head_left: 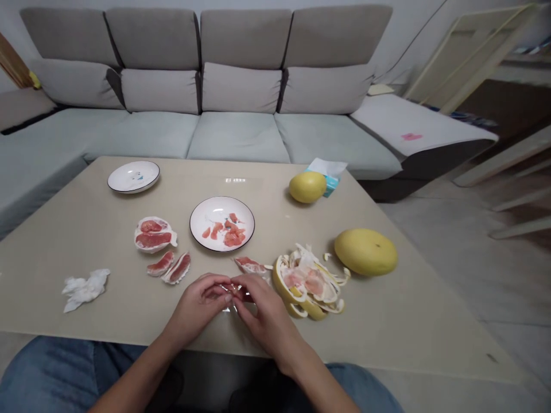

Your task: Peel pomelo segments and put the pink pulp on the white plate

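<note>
Over the near side of the table, my left hand [202,304] and my right hand [267,312] meet at the fingertips. Both are closed in a pinch on a small reddish pomelo segment [244,293], mostly hidden by the fingers. Just beyond them lies another pomelo segment [250,265] with white membrane. To the right of my right hand sits a heap of pomelo peel [297,287] with membrane scraps in it. A white plate [202,229] with peeled red pulp stands farther back. Left of it are a partly peeled pomelo chunk [154,235] and two loose segments [170,267].
One whole yellow pomelo [365,252] lies on the right, another [307,187] in front of a tissue pack [331,178]. A second white plate [133,176] stands at the far left, a crumpled tissue [86,289] at the near left. A sofa [241,135] lines the far side.
</note>
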Demonstrator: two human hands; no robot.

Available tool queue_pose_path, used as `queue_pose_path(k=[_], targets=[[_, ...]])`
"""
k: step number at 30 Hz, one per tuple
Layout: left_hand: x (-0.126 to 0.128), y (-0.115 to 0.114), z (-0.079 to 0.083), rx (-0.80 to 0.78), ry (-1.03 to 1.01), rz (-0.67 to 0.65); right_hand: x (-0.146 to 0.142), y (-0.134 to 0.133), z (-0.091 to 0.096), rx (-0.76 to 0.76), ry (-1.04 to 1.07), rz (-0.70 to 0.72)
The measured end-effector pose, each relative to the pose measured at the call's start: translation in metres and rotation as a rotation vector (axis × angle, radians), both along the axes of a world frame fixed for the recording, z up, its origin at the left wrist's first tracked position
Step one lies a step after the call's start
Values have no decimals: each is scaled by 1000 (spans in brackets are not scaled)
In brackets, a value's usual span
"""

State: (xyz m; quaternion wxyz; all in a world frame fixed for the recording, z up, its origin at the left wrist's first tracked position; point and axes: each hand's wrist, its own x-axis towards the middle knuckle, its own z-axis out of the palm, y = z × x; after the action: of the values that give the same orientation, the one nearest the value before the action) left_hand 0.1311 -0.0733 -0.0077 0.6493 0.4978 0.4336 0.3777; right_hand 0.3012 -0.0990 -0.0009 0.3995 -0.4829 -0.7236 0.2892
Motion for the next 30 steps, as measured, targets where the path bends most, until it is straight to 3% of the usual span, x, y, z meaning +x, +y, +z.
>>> queue_pose_path(k=[3,7,14,18,22,25,30], targets=[[1,-1,4,-79,-82,6,-1,0,2,-10,70,-14],[0,-4,8,-191,-143,16,-3,-1,4,-149,252,-85],[-4,-5,7,-85,-65,24,-5,-1,10,-251,321,-110],[-5,-6,13,-91,-55,6,-5,0,12,-499,517,-71],[-5,-8,22,-261,-199,-43,-1,2,11,-791,838,49],[-6,-8,25,-358,-281,-73,0,3,10,-863,978,75],[-8,-7,25,-354,-307,-86,-1,3,10,-897,1043,66]])
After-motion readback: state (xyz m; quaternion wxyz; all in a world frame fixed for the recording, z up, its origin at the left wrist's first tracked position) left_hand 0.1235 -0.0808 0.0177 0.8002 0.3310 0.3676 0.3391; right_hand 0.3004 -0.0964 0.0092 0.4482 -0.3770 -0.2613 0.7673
